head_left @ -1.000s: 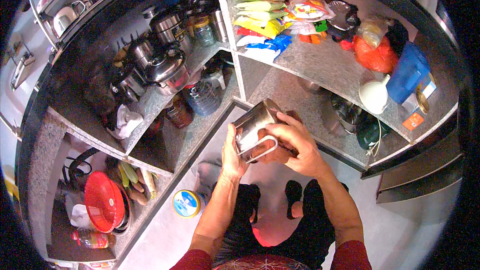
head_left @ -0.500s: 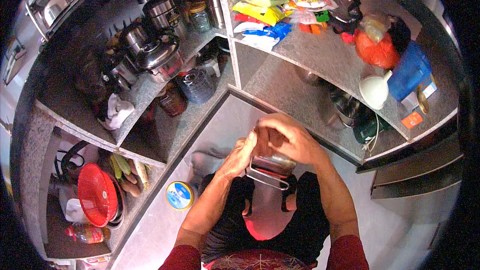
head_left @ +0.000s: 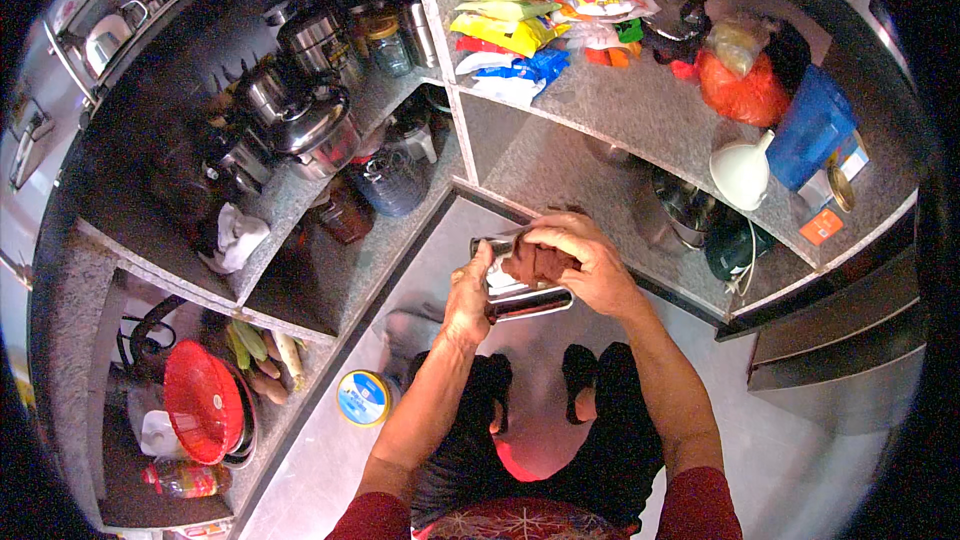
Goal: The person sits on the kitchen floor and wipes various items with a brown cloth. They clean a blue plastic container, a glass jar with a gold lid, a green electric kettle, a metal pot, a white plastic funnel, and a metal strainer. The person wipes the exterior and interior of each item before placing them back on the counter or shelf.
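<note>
My left hand (head_left: 468, 295) is closed around the left side of a shiny metal container (head_left: 503, 283) that has a bar-like handle along its near edge. The container is held in the air above the floor, in front of my knees. A reddish-brown cloth (head_left: 538, 263) is gripped in my right hand (head_left: 592, 258) and pressed against the container's upper side. The fingers of that hand curl over the cloth. What kind of container it is, I cannot tell, as hands and cloth cover much of it.
Stone shelves ahead hold stacked packets (head_left: 505, 5), a white funnel (head_left: 740, 172) and a blue box (head_left: 815, 130). On the left shelves are steel pots (head_left: 315, 125) and a red basket (head_left: 203, 400). A round tub with a blue lid (head_left: 362, 398) stands on the floor (head_left: 310, 470).
The metal container has been tipped, so its shiny side and the handle bar now lie nearer my hands. The brown cloth under my right hand shows more plainly.
</note>
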Motion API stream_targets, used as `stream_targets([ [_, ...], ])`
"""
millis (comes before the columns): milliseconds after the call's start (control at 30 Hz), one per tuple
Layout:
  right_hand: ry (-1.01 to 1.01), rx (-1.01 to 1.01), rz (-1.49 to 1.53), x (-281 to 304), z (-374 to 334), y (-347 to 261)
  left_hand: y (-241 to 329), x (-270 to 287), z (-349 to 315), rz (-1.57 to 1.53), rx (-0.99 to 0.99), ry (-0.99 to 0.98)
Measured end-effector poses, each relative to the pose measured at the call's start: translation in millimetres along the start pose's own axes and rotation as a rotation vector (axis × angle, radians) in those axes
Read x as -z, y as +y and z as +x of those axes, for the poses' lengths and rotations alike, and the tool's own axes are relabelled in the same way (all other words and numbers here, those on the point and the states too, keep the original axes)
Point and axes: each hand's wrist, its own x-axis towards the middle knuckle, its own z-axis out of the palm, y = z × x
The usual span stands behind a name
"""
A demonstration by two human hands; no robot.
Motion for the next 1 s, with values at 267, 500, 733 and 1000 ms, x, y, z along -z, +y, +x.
stream_targets([
  [267,0.309,-0.293,0.017,-11,-9,8,-22,-7,4,-0.496,0.153,-0.144],
  [500,0.566,-0.248,0.08,-26,-20,-22,-31,-26,8,-0.575,-0.054,-0.049],
  [733,0.566,-0.241,-0.297,-70,-2,-19,-37,-38,-1,-0.507,-0.055,-0.042],
  [1000,0.618,-0.542,0.073,-49,22,16,-43,-50,-7,-0.581,-0.082,0.044],
])
